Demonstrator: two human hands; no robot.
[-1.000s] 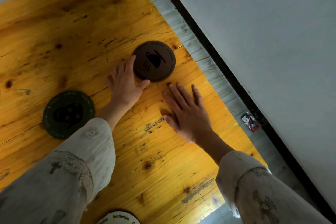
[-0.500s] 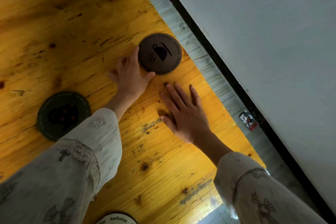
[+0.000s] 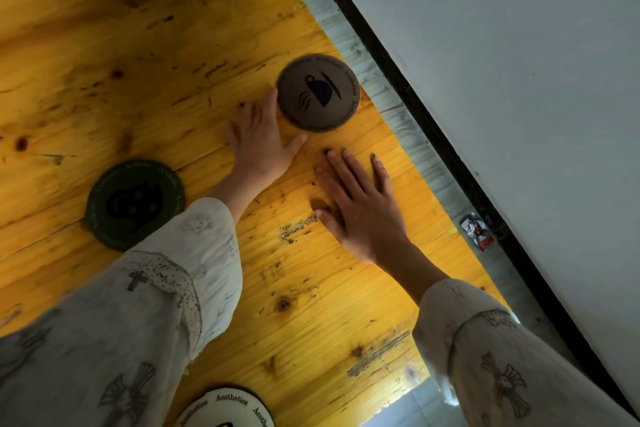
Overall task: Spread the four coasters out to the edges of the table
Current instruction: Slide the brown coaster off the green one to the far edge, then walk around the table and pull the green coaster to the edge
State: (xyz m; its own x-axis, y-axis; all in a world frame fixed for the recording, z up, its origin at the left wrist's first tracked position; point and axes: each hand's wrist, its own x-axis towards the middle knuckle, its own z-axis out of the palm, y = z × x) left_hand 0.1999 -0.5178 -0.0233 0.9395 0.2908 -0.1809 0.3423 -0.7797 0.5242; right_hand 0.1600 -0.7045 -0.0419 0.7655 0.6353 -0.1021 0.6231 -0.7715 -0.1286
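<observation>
Fingers, L hand [image 3: 258, 146]: lying flat on the table [image 3: 145, 45], palm down, fingers [image 3: 247, 114] a bit apart and gripping nothing; index tip and thumb are sitting right at the near-left rim of the brown coaster [image 3: 318, 92]. Touching or just shy: can't tell.
Green coaster [image 3: 135, 203]: lying flat well to the left of the brown coaster and nearer the person; the L sleeve [image 3: 149, 305] is covering its near-right rim.
White coaster [image 3: 227, 407]: showing only its top arc w/ "Aesthetics" lettering at the bottom of the view, far nearer than the brown coaster, partly cut off.
Brown coaster: lying flat w/ a cup print, its rim blurring slightly, sitting close to the table's right edge, not over it.
Fingers, R hand [image 3: 360, 204]: resting flat, palm down, just nearer than the brown coaster and apart from it; fingers [image 3: 346, 177] are spreading, holding nothing.
R sleeve [image 3: 495, 357]: pale printed fabric, hanging past the table's near-right corner.
Floor strip [image 3: 388, 94]: grey boards running just right of the brown coaster, beyond the table edge.
Wrapper [image 3: 477, 230]: small, lying on the floor strip, well right of and nearer than the brown coaster.
4th coaster: not in view.
</observation>
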